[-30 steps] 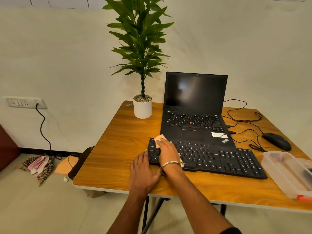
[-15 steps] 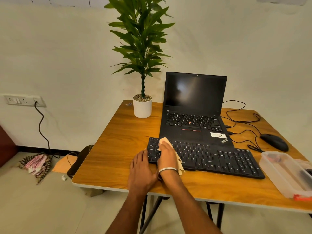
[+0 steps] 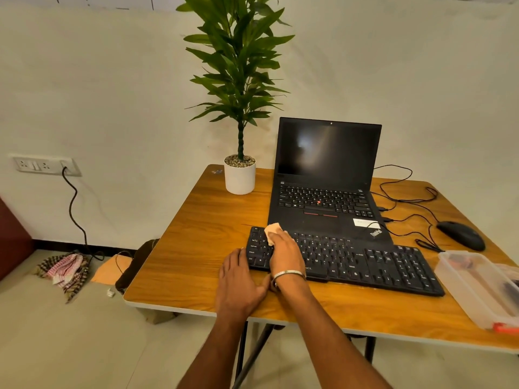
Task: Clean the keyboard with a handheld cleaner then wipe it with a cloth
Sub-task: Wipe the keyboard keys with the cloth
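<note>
A black keyboard (image 3: 365,262) lies along the front of the wooden table (image 3: 196,248). My right hand (image 3: 285,252), a metal bangle at its wrist, presses a small beige cloth (image 3: 271,232) onto the keys at the keyboard's left end; the cloth pokes out beyond my fingertips. My left hand (image 3: 238,282) lies flat on the table, fingers straight, their tips against the keyboard's left front corner. No handheld cleaner can be made out in this view.
An open black laptop (image 3: 325,178) stands just behind the keyboard. A potted plant (image 3: 240,175) sits at the back left, a black mouse (image 3: 460,235) with cables on the right, and a clear plastic box (image 3: 483,287) at the front right corner.
My right hand with the cloth stays over the keyboard's left end, rubbing a short way toward and away from me. The left hand has not moved.
</note>
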